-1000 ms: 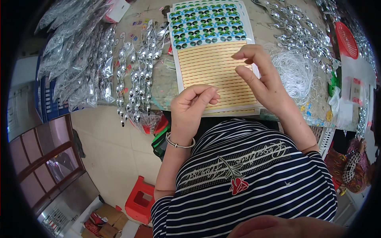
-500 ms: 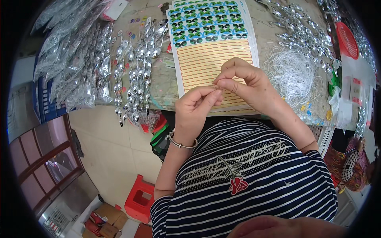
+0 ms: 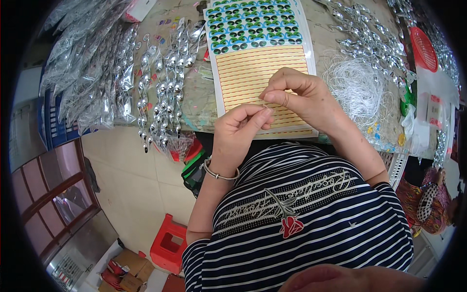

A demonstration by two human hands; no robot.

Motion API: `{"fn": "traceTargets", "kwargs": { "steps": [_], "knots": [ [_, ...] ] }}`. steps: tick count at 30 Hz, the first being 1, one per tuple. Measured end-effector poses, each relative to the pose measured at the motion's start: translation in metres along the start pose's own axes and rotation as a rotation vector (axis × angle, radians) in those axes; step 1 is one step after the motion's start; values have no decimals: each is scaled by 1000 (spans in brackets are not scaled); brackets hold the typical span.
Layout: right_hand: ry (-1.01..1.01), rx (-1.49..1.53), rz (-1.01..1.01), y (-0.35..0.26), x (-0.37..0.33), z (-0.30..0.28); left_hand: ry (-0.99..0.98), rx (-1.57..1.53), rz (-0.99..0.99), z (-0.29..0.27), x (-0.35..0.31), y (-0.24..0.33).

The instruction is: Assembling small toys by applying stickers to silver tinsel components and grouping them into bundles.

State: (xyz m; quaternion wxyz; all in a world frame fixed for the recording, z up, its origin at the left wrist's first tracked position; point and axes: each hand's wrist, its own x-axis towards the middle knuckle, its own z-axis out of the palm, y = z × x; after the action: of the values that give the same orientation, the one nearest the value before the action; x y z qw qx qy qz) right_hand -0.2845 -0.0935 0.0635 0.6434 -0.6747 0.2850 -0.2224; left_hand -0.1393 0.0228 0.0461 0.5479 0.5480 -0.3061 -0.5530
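1. Well, nearest is the striped shirt [image 3: 296, 214], cut off below and hiding the floor beneath it.
2. The left hand [image 3: 238, 127] wears a bracelet [image 3: 221, 174] at its wrist; its thumb and fingers are together, and something fine at their tips is too small to make out.
3. Just beyond, the right hand [image 3: 309, 100] also has thumb and fingers together; whether they pinch anything, I cannot tell.
4. Both hands cover part of the yellow striped sheet [image 3: 243, 68] on the desk [image 3: 197, 97]. Above it shows a green and blue patterned sheet [image 3: 253, 22]; whether the 2 overlap is unclear.
5. To the right lies a tangle of white thread [image 3: 357, 90], its strands hard to separate.
6. To the left, silver spirals [image 3: 170, 92] overhang the desk's edge, near clear bags [image 3: 92, 73] whose contents blur together.
7. At far right, a red basket [image 3: 423, 48] sits near the dark rim.
8. Lower down, a red stool [image 3: 163, 250] stands on the floor [image 3: 126, 180].
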Motion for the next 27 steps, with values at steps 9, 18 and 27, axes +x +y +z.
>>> {"fn": "traceTargets", "kwargs": {
  "steps": [9,18,27],
  "knots": [
    [2,98,118,1,-7,0,17,-8,14,0,-2,2],
    [-27,227,107,7,-6,-1,35,-28,24,0,-2,1],
    [5,91,4,5,-2,2,9,6,-2,-1,-1,2]
  ]
}}
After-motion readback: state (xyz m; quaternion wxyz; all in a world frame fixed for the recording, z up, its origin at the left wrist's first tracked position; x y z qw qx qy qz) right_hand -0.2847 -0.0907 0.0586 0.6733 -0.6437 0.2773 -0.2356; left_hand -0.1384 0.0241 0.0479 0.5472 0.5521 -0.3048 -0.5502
